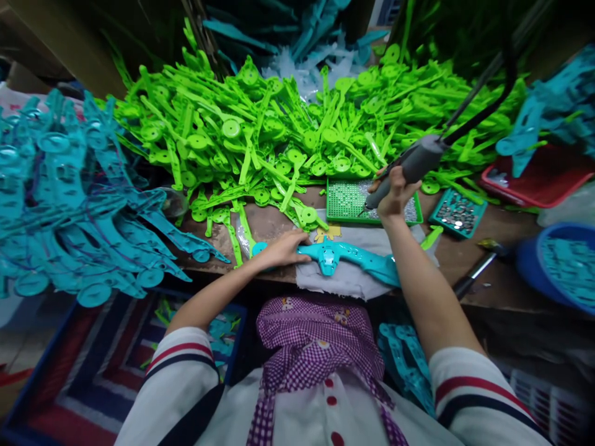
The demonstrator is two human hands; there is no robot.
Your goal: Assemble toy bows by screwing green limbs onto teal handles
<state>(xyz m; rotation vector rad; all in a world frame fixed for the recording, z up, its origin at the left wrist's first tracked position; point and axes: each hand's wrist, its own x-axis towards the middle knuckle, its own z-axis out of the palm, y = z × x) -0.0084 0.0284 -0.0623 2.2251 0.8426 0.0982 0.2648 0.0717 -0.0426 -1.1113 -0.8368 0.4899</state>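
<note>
My left hand (281,248) lies flat on the left end of a teal plastic toy part (344,255), pressing it onto a white cloth (353,282) at the table's front edge. My right hand (395,193) is closed round a grey electric screwdriver (413,164), its cable running up to the right. The screwdriver's tip points down at a green tray of small screws (348,201) just behind the teal part.
A large heap of bright green plastic parts (279,124) fills the back of the table. Teal parts (69,198) are stacked at the left. A small teal tray of metal pieces (458,212), a red tray (543,176) and a blue tub (558,263) sit at the right.
</note>
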